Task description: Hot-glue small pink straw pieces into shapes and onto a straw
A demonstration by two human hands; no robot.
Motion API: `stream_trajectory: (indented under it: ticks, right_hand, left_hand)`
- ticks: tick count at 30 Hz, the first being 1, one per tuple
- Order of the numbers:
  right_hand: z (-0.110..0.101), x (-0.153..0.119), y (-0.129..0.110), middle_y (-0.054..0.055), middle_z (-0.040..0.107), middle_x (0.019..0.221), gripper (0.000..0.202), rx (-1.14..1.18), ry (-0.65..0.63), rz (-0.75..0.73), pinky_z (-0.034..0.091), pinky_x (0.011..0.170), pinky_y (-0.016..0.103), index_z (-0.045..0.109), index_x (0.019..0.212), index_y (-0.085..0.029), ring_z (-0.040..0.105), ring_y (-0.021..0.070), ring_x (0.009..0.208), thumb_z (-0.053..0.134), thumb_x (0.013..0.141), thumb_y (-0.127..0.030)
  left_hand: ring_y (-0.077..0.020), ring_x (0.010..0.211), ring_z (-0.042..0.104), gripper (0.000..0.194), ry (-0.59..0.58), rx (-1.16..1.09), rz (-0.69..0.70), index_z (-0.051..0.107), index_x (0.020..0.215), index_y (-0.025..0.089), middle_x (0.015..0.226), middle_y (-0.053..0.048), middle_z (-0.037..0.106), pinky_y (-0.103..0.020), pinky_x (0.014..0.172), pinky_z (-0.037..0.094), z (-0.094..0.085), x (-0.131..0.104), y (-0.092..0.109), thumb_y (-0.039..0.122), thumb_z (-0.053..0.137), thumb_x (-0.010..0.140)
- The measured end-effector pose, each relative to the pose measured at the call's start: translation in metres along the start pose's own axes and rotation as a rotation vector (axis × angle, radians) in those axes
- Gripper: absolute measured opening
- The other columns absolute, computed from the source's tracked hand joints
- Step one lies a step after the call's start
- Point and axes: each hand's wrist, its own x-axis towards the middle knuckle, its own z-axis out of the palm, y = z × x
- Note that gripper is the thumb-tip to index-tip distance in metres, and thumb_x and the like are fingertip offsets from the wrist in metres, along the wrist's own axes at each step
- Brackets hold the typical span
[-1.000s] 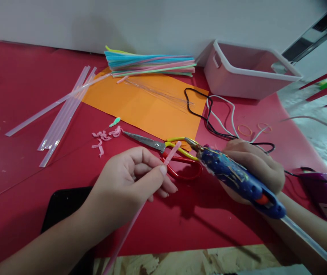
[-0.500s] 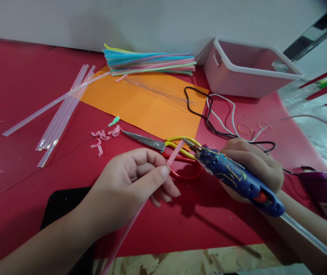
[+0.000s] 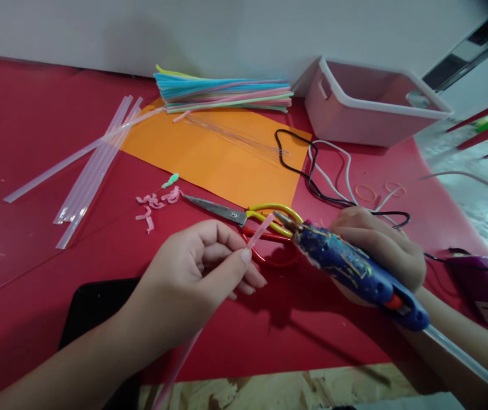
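Note:
My left hand (image 3: 209, 267) pinches a pink pipe cleaner (image 3: 261, 230) between thumb and forefinger, its short end pointing up and its long end trailing down toward the table's front edge. Wrapped around a blue hot glue gun (image 3: 346, 259) is my right hand (image 3: 380, 242). The gun's metal nozzle is right at the pipe cleaner's tip; whether they touch I cannot tell. A clear glue stick (image 3: 466, 359) sticks out of its back. Behind both hands, scissors (image 3: 230, 214) with yellow and red handles lie on the table, partly covered by the pipe cleaner.
Orange paper (image 3: 209, 162) lies under a bundle of pipe cleaners (image 3: 226, 91). Glue sticks (image 3: 94, 165) rest at left, near pink curled bits (image 3: 152, 200). A pink bin (image 3: 355, 119), cords (image 3: 312, 171), a purple power strip (image 3: 478, 285) and a black phone-like slab (image 3: 94, 307) surround the hands.
The glue gun has shifted slightly down and right, its nozzle drawing back a little from across the pipe cleaner's tip. My left hand has barely moved.

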Motion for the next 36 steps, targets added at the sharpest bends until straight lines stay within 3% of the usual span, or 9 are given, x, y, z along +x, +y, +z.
stream_trajectory:
  ticks: [2, 6, 12, 18, 21, 26, 30, 36]
  right_hand:
    - [0.000, 0.002, -0.002, 0.007, 0.064, 0.083, 0.016, 0.003, -0.050, -0.052, 0.051, 0.068, 0.038, 0.063, 0.108, -0.015, 0.060, 0.0193, 0.074, 0.057, 0.093, -0.015]
    - [0.000, 0.006, -0.003, 0.009, 0.065, 0.084, 0.017, -0.047, -0.167, -0.072, 0.052, 0.070, 0.039, 0.062, 0.110, -0.014, 0.062, 0.0209, 0.076, 0.051, 0.098, -0.020]
    - [0.000, 0.004, -0.005, 0.005, 0.061, 0.081, 0.018, -0.097, -0.056, 0.038, 0.049, 0.065, 0.032, 0.061, 0.107, -0.017, 0.058, 0.0170, 0.071, 0.062, 0.089, -0.012]
    - [-0.001, 0.005, -0.004, 0.008, 0.063, 0.084, 0.016, -0.062, -0.165, -0.065, 0.050, 0.070, 0.038, 0.059, 0.110, -0.014, 0.061, 0.0196, 0.075, 0.050, 0.099, -0.022]
    - [-0.001, 0.004, -0.002, 0.006, 0.062, 0.082, 0.014, -0.104, -0.125, -0.019, 0.050, 0.067, 0.035, 0.060, 0.107, -0.015, 0.059, 0.0177, 0.072, 0.056, 0.095, -0.020]
    - [-0.001, 0.003, -0.003, 0.008, 0.063, 0.083, 0.014, -0.054, -0.118, -0.037, 0.050, 0.068, 0.037, 0.061, 0.108, -0.014, 0.060, 0.0193, 0.074, 0.054, 0.096, -0.018]
    - [-0.002, 0.004, -0.003, 0.008, 0.065, 0.083, 0.017, -0.066, -0.180, -0.078, 0.051, 0.069, 0.041, 0.062, 0.109, -0.015, 0.062, 0.0208, 0.074, 0.049, 0.100, -0.022]
    - [-0.002, 0.004, -0.004, 0.006, 0.062, 0.081, 0.014, -0.080, -0.089, -0.002, 0.050, 0.065, 0.037, 0.061, 0.108, -0.016, 0.060, 0.0189, 0.071, 0.055, 0.097, -0.022]
  left_hand:
    - [-0.0107, 0.053, 0.071, 0.015, -0.033, 0.026, 0.017, 0.059, 0.073, 0.020, 0.060, 0.002, 0.077, -0.015, 0.051, 0.054, -0.001, 0.000, -0.003, 0.015, 0.071, 0.081]
    - [-0.0111, 0.058, 0.072, 0.014, 0.125, 0.166, 0.071, 0.060, 0.074, 0.020, 0.064, 0.001, 0.078, -0.017, 0.057, 0.055, 0.003, -0.005, 0.000, 0.017, 0.066, 0.086]
    - [-0.0104, 0.063, 0.073, 0.015, 0.169, 0.284, 0.118, 0.061, 0.073, 0.021, 0.067, 0.004, 0.078, -0.016, 0.059, 0.054, 0.007, -0.010, 0.003, 0.019, 0.067, 0.087]
    - [-0.0075, 0.058, 0.070, 0.013, 0.135, 0.191, 0.096, 0.062, 0.075, 0.020, 0.064, 0.004, 0.077, -0.013, 0.058, 0.054, 0.002, -0.005, 0.001, 0.017, 0.066, 0.087]
    - [-0.0085, 0.054, 0.070, 0.011, 0.085, 0.211, 0.110, 0.063, 0.075, 0.020, 0.064, 0.003, 0.078, -0.013, 0.054, 0.054, 0.000, -0.003, -0.002, 0.019, 0.069, 0.084]
    - [-0.0106, 0.061, 0.073, 0.015, 0.229, 0.312, 0.157, 0.061, 0.072, 0.021, 0.064, 0.005, 0.077, -0.016, 0.057, 0.054, 0.004, -0.007, -0.001, 0.019, 0.069, 0.084]
    - [-0.0117, 0.060, 0.073, 0.015, 0.236, 0.343, 0.177, 0.061, 0.071, 0.022, 0.063, 0.005, 0.076, -0.018, 0.056, 0.053, 0.006, -0.010, 0.001, 0.020, 0.069, 0.084]
    - [-0.0080, 0.058, 0.071, 0.017, 0.203, 0.216, 0.104, 0.062, 0.071, 0.019, 0.062, 0.004, 0.076, -0.013, 0.057, 0.053, 0.008, -0.009, 0.005, 0.015, 0.067, 0.086]
